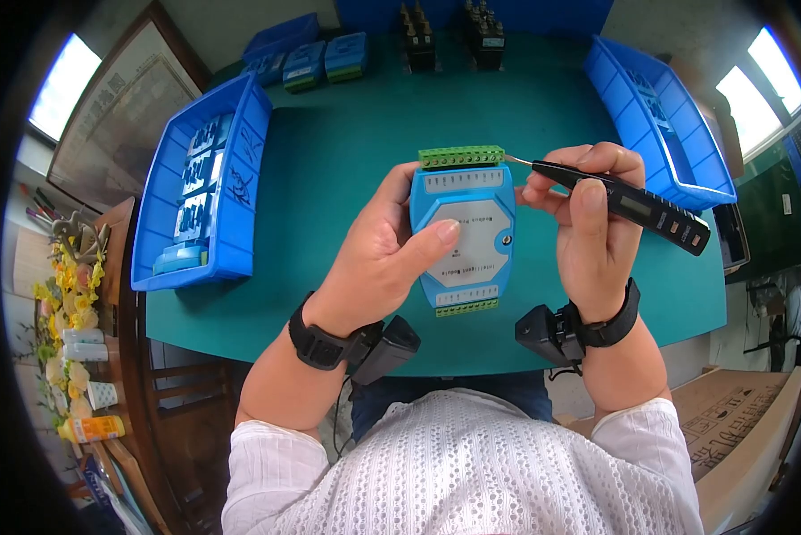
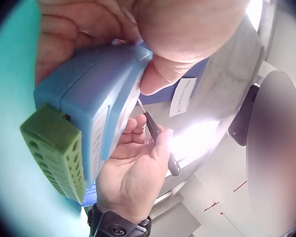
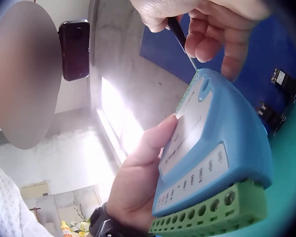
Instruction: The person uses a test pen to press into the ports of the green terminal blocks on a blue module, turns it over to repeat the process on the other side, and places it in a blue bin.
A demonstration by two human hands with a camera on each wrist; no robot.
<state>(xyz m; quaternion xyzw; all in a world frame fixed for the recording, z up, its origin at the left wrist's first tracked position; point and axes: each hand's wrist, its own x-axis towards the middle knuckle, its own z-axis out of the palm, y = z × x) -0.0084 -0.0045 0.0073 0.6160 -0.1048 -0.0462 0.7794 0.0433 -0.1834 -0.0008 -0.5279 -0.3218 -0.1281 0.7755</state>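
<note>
My left hand (image 1: 365,254) grips a blue module (image 1: 467,234) with a light grey label, its thumb lying across the label. Along the module's far end runs a green screw terminal block (image 1: 461,160), and a second green terminal strip (image 1: 467,309) lines the near end. A black voltage tester screwdriver (image 1: 637,205) with a small display is pinched in my right hand (image 1: 597,241). In the head view its metal tip reaches the right end of the far terminal block. The left wrist view shows the module (image 2: 106,98) edge-on, with the tester (image 2: 152,127) beyond it.
Blue bins stand at left (image 1: 249,169) and right (image 1: 615,107), both containing parts. More blue modules (image 1: 345,55) lie at the back of the green table (image 1: 365,129). Black components with metal terminals (image 1: 485,40) stand along the far edge. A cardboard box (image 1: 730,419) sits low at right.
</note>
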